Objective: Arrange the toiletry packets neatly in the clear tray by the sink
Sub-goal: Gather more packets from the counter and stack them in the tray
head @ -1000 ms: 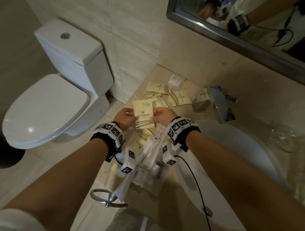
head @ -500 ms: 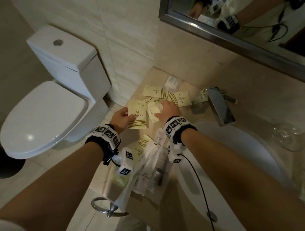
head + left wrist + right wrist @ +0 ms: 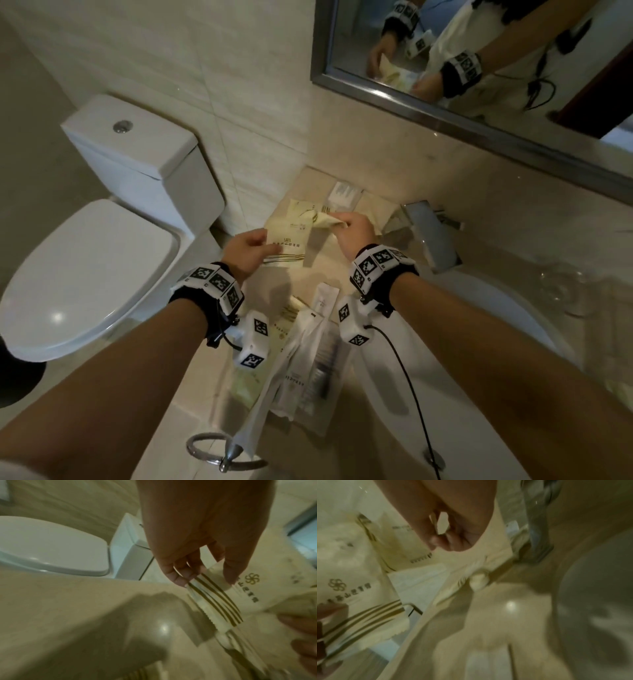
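Countertop [image 3: 310, 284] views blur; right hand [image 3: 352, 230] hides its packet [image 3: 325, 219].

**A dim, tiled bathroom**

Pale beige tiles cover the wall [image 3: 239, 102] and the floor [image 3: 30, 144]. A white toilet [image 3: 102, 246] with its lid closed stands to the left of a beige stone counter [image 3: 342, 284]. A white basin [image 3: 496, 342] sits in the counter under a chrome tap [image 3: 431, 233]. A metal-framed mirror [image 3: 479, 113] hangs above. A chrome ring [image 3: 212, 452] hangs at the counter's near edge.
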`<state>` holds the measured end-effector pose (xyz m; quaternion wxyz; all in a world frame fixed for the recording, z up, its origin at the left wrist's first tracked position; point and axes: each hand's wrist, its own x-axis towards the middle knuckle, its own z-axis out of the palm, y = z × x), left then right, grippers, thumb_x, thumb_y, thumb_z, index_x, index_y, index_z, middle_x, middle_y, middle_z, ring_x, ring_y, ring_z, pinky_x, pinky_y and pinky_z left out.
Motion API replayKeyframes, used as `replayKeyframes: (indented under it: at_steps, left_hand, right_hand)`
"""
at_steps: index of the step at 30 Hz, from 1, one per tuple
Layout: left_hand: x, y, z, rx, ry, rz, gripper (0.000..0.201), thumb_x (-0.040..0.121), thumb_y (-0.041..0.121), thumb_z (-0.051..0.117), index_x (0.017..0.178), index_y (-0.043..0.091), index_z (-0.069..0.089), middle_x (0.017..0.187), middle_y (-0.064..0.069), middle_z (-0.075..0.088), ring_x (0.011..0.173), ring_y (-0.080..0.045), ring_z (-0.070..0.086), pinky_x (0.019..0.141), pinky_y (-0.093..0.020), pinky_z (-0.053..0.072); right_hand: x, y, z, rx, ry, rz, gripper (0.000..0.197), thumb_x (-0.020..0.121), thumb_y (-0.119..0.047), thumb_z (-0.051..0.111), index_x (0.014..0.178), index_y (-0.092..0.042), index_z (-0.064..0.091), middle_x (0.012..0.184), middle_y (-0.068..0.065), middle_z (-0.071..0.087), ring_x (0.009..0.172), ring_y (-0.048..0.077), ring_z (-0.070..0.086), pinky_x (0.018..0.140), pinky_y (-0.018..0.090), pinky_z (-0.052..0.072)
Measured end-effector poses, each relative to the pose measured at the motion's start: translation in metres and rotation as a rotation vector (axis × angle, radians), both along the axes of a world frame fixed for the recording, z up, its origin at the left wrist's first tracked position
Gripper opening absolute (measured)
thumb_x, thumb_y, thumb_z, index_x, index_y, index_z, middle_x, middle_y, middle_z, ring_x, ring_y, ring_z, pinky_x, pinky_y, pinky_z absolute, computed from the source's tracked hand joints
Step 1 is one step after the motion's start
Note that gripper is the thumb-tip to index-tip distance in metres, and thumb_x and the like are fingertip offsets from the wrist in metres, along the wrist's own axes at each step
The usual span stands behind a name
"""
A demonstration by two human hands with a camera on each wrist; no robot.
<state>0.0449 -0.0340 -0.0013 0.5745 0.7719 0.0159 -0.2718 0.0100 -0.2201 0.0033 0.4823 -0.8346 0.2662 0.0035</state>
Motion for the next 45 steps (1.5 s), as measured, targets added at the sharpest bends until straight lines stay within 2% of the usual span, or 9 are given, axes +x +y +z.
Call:
replayKeyframes:
  at_steps: [6,10,13,18,23,27,31,37,45]
  left_hand:
    - [-0.002,-0.048,0.043,-0.104,-0.145,-0.114,0.021,0.08,-0.004,0.064,0.099,0.005,0.067,0.081,0.004,0.066,0.078,-0.013,0.063,0.075,-0.019,0.052]
    - [-0.015,-0.09,0.068,-0.096,-0.237,-0.24,0.03,0.082,-0.004,0.062,0.112,-0.004,0.063,0.076,0.001,0.069,0.052,0.01,0.061,0.054,-0.004,0.048]
    - [-0.033,-0.122,0.079,-0.073,-0.34,-0.335,0.024,0.088,0.0,0.057,0.111,-0.002,0.063,0.087,-0.007,0.063,0.038,0.004,0.053,0.04,-0.009,0.042]
    - [-0.077,-0.199,0.096,-0.14,-0.316,-0.432,0.02,0.086,-0.004,0.049,0.087,0.008,0.066,0.073,-0.011,0.063,0.066,-0.019,0.059,0.065,-0.022,0.05]
    - [-0.14,-0.276,0.104,-0.186,-0.225,-0.573,0.032,0.095,0.017,0.041,0.073,0.013,0.064,0.083,-0.015,0.062,0.067,-0.015,0.059,0.074,-0.024,0.049]
    - [-0.182,-0.318,0.098,-0.13,-0.298,-0.7,0.041,0.09,0.047,0.048,0.074,0.017,0.069,0.088,-0.006,0.067,0.086,-0.019,0.057,0.091,-0.035,0.045]
    - [-0.226,-0.354,0.093,-0.11,-0.34,-0.81,0.041,0.09,0.043,0.053,0.086,0.006,0.072,0.088,-0.004,0.067,0.086,-0.014,0.056,0.078,-0.022,0.042]
    - [-0.266,-0.396,0.081,-0.205,-0.226,-0.804,0.048,0.092,0.047,0.044,0.074,0.008,0.065,0.078,-0.003,0.065,0.065,0.0,0.059,0.078,-0.025,0.044]
    - [-0.285,-0.416,0.065,-0.113,-0.164,-0.867,0.023,0.084,0.021,0.066,0.062,0.016,0.063,0.079,0.002,0.061,0.081,-0.012,0.056,0.081,-0.024,0.041]
  right_hand:
    - [-0.021,-0.045,0.048,0.188,-0.2,-0.215,0.036,0.088,0.009,0.042,0.102,-0.005,0.072,0.082,0.005,0.064,0.053,0.019,0.056,0.05,0.024,0.05]
    - [-0.054,-0.09,0.068,0.22,-0.207,-0.348,0.031,0.085,0.008,0.052,0.102,-0.009,0.072,0.099,0.012,0.071,0.075,0.019,0.067,0.059,0.014,0.053]
    - [-0.091,-0.121,0.086,0.227,-0.26,-0.449,0.026,0.087,0.004,0.054,0.107,-0.002,0.069,0.094,0.007,0.067,0.088,0.023,0.065,0.061,0.009,0.051]
    - [-0.166,-0.181,0.103,0.118,-0.309,-0.613,0.032,0.09,-0.005,0.049,0.119,-0.002,0.064,0.105,0.01,0.067,0.093,0.02,0.058,0.079,0.026,0.045]
    - [-0.253,-0.23,0.115,0.05,-0.299,-0.678,0.036,0.091,-0.002,0.04,0.121,0.0,0.061,0.121,0.012,0.062,0.102,0.02,0.054,0.098,0.034,0.045]
    - [-0.301,-0.256,0.113,0.098,-0.33,-0.737,0.033,0.093,-0.002,0.043,0.121,0.005,0.059,0.121,0.018,0.061,0.106,0.022,0.055,0.093,0.018,0.046]
    - [-0.343,-0.272,0.107,0.142,-0.371,-0.801,0.028,0.093,-0.005,0.047,0.115,0.003,0.062,0.089,0.005,0.061,0.095,0.021,0.052,0.091,0.034,0.044]
    - [-0.385,-0.284,0.098,0.069,-0.267,-0.732,0.038,0.092,0.0,0.04,0.126,0.004,0.056,0.132,0.014,0.055,0.123,0.024,0.05,0.098,0.023,0.039]
    - [-0.405,-0.297,0.079,0.172,-0.277,-0.781,0.037,0.091,-0.002,0.045,0.126,-0.004,0.058,0.135,0.011,0.055,0.109,0.02,0.056,0.101,0.034,0.044]
